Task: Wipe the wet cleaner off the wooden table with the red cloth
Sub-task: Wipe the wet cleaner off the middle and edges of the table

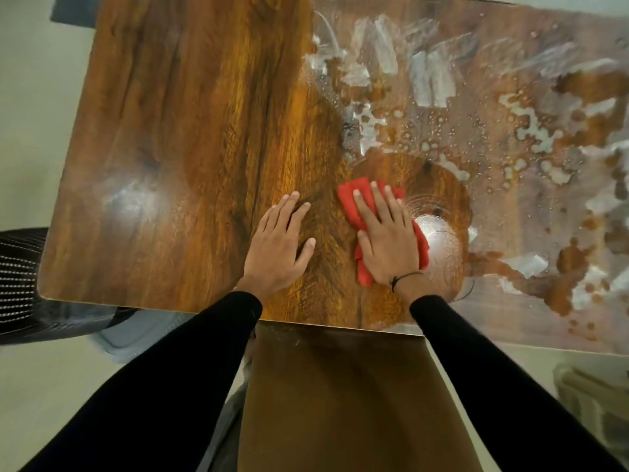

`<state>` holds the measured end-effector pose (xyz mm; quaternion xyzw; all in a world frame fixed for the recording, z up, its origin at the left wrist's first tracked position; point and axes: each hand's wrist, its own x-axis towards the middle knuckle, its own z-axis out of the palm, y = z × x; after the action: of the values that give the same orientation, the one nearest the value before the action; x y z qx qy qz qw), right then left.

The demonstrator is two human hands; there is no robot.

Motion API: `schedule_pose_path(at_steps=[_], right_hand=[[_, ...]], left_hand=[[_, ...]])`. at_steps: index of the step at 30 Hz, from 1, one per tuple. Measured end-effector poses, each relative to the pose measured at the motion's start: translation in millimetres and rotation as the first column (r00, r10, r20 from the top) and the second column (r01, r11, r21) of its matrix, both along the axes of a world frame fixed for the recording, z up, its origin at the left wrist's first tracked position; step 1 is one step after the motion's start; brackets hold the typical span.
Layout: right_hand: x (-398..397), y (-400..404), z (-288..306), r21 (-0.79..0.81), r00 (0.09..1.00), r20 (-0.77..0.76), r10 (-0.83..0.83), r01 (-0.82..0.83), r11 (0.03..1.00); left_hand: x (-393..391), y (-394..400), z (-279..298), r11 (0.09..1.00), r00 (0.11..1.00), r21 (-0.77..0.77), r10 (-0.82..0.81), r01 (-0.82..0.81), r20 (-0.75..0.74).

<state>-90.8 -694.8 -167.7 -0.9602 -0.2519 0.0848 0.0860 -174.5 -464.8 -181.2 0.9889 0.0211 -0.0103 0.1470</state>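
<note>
The wooden table (190, 114) fills most of the head view. Its left half looks dry and glossy. Whitish wet cleaner (503, 124) lies in streaks, blotches and droplets over the right half. My right hand (386, 236) presses flat with straight fingers on the red cloth (354, 199), near the table's front edge at the border of the wet area. A wiped arc of bare wood curves just right of the cloth. My left hand (279, 243) rests flat on dry wood, a little left of the cloth and apart from it.
A dark mesh chair (20, 277) stands by the table's front left corner. A brown surface (340, 396) sits below the front edge between my black sleeves. Pale floor surrounds the table. A dark object (73, 10) shows past the far left corner.
</note>
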Motion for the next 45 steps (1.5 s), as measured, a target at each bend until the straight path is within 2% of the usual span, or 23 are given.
schedule_pose_path(at_steps=[3,8,12,14,18,21,23,26,30,32,34,37,40,45], right_hand=[[-15,-38,-3,0.010,1.000,-0.001,-0.001,0.001,1.000],[13,-80,1,0.009,0.945,-0.015,-0.328,0.328,0.945],[67,-44,0,0.008,0.880,-0.016,-0.475,0.475,0.880],[80,-10,0,-0.002,0.906,-0.014,-0.422,0.422,0.907],[62,55,2,-0.026,0.988,0.008,-0.156,0.156,0.987],[19,57,1,-0.016,1.000,0.001,0.024,-0.024,1.000],[-5,32,1,-0.005,0.999,-0.007,0.053,-0.054,0.999],[-20,-16,4,-0.012,0.990,-0.044,-0.131,0.131,0.991],[0,-67,15,-0.037,0.901,-0.056,-0.430,0.429,0.903],[27,-72,18,-0.035,0.853,-0.051,-0.520,0.519,0.854],[57,-65,17,-0.036,0.843,-0.040,-0.537,0.536,0.843],[92,-46,11,-0.025,0.910,-0.002,-0.415,0.415,0.910],[96,-19,7,-0.036,0.982,0.020,-0.190,0.191,0.981],[41,-32,6,-0.009,0.987,0.000,0.163,-0.163,0.987]], left_hand=[[2,-1,2,1.000,1.000,0.000,0.003,-0.003,-0.002],[2,-4,-1,1.000,1.000,-0.015,0.004,-0.004,-0.001],[3,-2,-5,1.000,1.000,-0.007,0.003,-0.003,0.015],[2,-1,-7,1.000,1.000,0.005,0.005,-0.005,0.018],[1,0,-8,1.000,0.999,0.008,0.004,-0.004,0.034],[-1,3,-9,1.000,0.999,0.013,-0.005,0.004,0.033],[0,3,-8,1.000,1.000,0.008,-0.009,0.009,0.020],[2,-4,1,0.999,1.000,-0.027,0.016,-0.017,-0.019],[13,-25,15,0.998,1.000,-0.069,0.007,-0.008,-0.016],[25,-36,17,0.995,0.999,-0.092,0.030,-0.031,-0.014],[32,-45,10,0.996,0.999,-0.082,0.045,-0.046,-0.018],[31,-49,-5,0.999,0.999,-0.014,0.046,-0.046,0.012],[29,-49,-11,0.998,0.998,-0.001,0.055,-0.055,0.023],[26,-50,-2,0.998,0.998,-0.008,0.061,-0.062,-0.014]])
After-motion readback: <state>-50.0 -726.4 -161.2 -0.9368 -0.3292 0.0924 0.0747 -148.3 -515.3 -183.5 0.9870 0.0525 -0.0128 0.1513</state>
